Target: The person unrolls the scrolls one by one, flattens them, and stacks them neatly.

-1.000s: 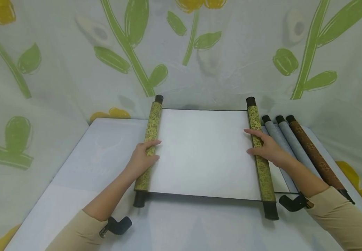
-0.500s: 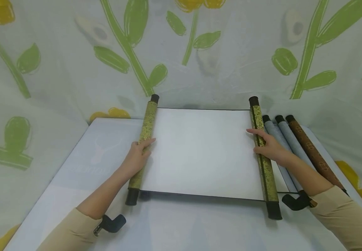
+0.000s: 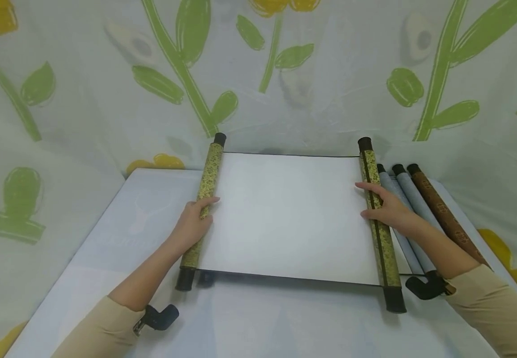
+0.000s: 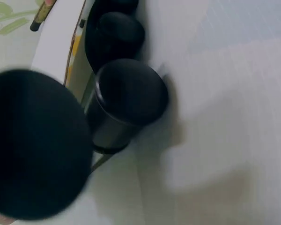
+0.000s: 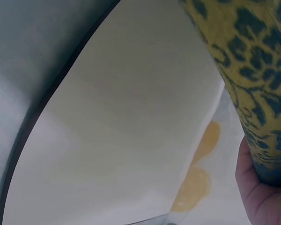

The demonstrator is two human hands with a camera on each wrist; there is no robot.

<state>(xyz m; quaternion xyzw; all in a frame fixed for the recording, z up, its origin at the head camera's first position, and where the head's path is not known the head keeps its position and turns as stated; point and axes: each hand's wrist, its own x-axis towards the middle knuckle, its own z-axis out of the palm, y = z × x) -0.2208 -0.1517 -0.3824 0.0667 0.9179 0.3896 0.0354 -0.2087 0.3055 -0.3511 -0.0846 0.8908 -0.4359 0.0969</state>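
A hanging scroll with white paper is spread between two rolls in green-gold patterned cloth with black end caps. My left hand grips the left roll, thumb and forefinger reaching over its inner side. The right roll is held by my right hand, its thumb and forefinger curled over it. A shadow lies below the paper's near edge. In the left wrist view, a blurred dark disc fills the left side and a black end cap stands beside it. Up close, the right wrist view shows the patterned roll.
Two grey-blue rolls and a brown patterned roll lie at the table's right side, partly behind my right arm. The white table ends at a flower-printed curtain. A dark shape shows beneath the paper's near left corner.
My left hand and the left roll have moved left and slightly away. The right hand and right roll have shifted a little right. More white paper shows between the rolls.
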